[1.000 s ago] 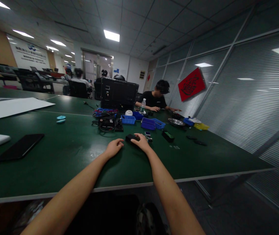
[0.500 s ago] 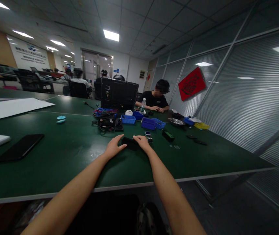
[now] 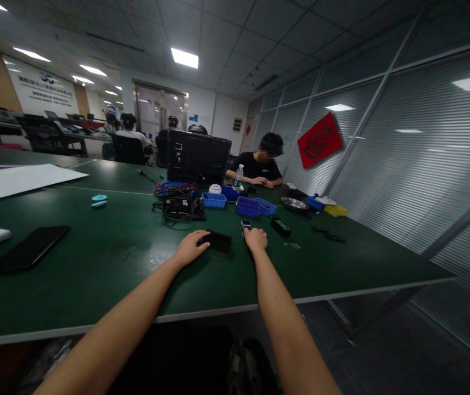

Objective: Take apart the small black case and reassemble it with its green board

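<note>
A black, box-like case [image 3: 219,241] rests on the green table in front of me. My left hand [image 3: 190,248] grips its left end, fingertips at the back edge and thumb at the front. To the right of the case, my right hand [image 3: 256,240] is closed at a small silvery device with a dark screen [image 3: 245,224]. The hand covers the near part of that device. A black box with a green top [image 3: 281,226] lies just beyond my right hand, and small clear pieces [image 3: 295,246] are to its right.
Blue trays [image 3: 248,206], a power adapter with cables [image 3: 178,206] and a dark monitor [image 3: 197,158] stand behind my hands. A black phone [image 3: 29,249] lies at left. Metal dish [image 3: 295,203] and flat black pieces [image 3: 334,237] are at right. A co-worker [image 3: 259,164] sits across the table.
My right hand has let go of the black case's right end and moved right to the small device. My left hand stays at the case's left end.
</note>
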